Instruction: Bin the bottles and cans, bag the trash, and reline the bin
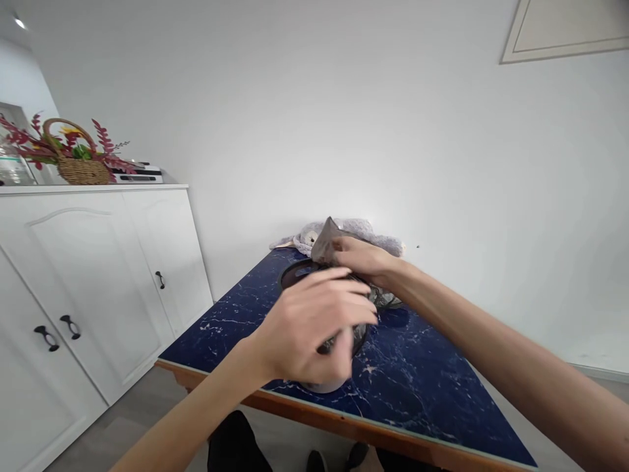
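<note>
My right hand [361, 255] is closed on a thin, dark translucent plastic bag [324, 242] and holds part of it up in a peak. My left hand [319, 321] hovers nearer to me with its fingers spread and curved, slightly blurred, and no object shows in its grasp. Behind and beneath it is a round container with a black rim [285, 272] and a pale lower part [327, 388]; the hand covers most of it. More crumpled dark plastic [386, 298] lies under my right wrist.
A grey plush toy [388, 244] lies at the far end of the blue marbled table [413, 380], against the white wall. White cabinets [93, 262] stand at the left, topped by a wicker basket [83, 170] of artificial flowers.
</note>
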{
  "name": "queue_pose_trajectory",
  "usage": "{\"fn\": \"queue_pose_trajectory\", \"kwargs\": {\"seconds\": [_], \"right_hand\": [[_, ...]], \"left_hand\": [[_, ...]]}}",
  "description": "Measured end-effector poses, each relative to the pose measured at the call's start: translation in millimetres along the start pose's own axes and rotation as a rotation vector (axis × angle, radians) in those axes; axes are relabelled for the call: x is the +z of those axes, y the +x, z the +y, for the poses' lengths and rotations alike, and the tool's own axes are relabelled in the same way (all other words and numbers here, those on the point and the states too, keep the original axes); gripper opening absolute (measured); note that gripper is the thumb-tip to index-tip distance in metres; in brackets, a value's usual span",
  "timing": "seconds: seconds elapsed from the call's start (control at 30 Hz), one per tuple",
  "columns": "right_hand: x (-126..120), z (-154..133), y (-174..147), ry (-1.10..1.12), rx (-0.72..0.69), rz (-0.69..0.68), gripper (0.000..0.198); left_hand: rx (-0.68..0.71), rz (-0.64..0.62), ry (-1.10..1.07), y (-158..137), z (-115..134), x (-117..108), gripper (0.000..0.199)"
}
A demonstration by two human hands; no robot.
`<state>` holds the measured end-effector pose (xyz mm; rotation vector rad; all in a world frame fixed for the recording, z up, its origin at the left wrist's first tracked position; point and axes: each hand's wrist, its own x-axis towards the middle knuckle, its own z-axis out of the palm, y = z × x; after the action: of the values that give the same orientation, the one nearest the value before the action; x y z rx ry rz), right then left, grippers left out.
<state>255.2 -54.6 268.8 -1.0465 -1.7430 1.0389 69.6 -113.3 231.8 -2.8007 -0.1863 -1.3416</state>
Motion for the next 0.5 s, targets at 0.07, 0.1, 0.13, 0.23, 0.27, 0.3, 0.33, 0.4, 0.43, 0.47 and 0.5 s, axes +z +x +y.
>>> {"fn": "queue_pose_trajectory", "kwargs": {"seconds": [0.07, 0.1, 0.13, 0.23, 0.27, 0.3, 0.33, 0.4, 0.43, 0.47, 0.5], "right_hand": [[-0.9, -1.8, 9.5, -0.062, -0.013, -0.006, 0.013], [-3.5, -1.1, 13.4, -0.101, -0.038, -0.012, 0.013], [-7.3, 1.1, 17.0, -0.136, -0.079, -0.014, 0.014], [-22.7, 15.9, 25.3, -0.213, -0.220, 0.086, 0.020], [-28.0, 23.0, 27.6, -0.224, -0.244, 0.141, 0.022], [-32.8, 30.5, 29.7, -0.230, -0.253, 0.192, 0.025], [-36.8, 38.2, 31.5, -0.232, -0.248, 0.229, 0.028], [-42.2, 52.3, 34.1, -0.209, -0.213, 0.239, 0.035], [-43.3, 58.3, 34.8, -0.191, -0.195, 0.223, 0.039], [-43.4, 63.5, 35.0, -0.175, -0.179, 0.202, 0.044], [-42.7, 67.8, 34.6, -0.140, -0.150, 0.175, 0.048]], "left_hand": [[0.084, -0.207, 0.073, 9.8, 0.4, -0.2, 0.030], [0.086, -0.242, 0.137, 12.0, -3.0, -0.9, 0.027], [0.069, -0.239, 0.207, 12.3, -8.2, -2.4, 0.026], [-0.056, -0.177, 0.369, 3.5, -27.9, -11.6, 0.030], [-0.110, -0.148, 0.401, -1.2, -34.2, -15.8, 0.033], [-0.165, -0.121, 0.428, -6.0, -40.0, -20.1, 0.036], [-0.217, -0.097, 0.452, -10.5, -45.4, -24.2, 0.039], [-0.331, -0.068, 0.493, -18.4, -56.1, -30.9, 0.045], [-0.398, -0.062, 0.505, -22.1, -62.0, -33.0, 0.047], [-0.469, -0.060, 0.508, -26.0, -68.6, -34.2, 0.049], [-0.543, -0.060, 0.499, -30.4, -75.9, -34.5, 0.052]]}}
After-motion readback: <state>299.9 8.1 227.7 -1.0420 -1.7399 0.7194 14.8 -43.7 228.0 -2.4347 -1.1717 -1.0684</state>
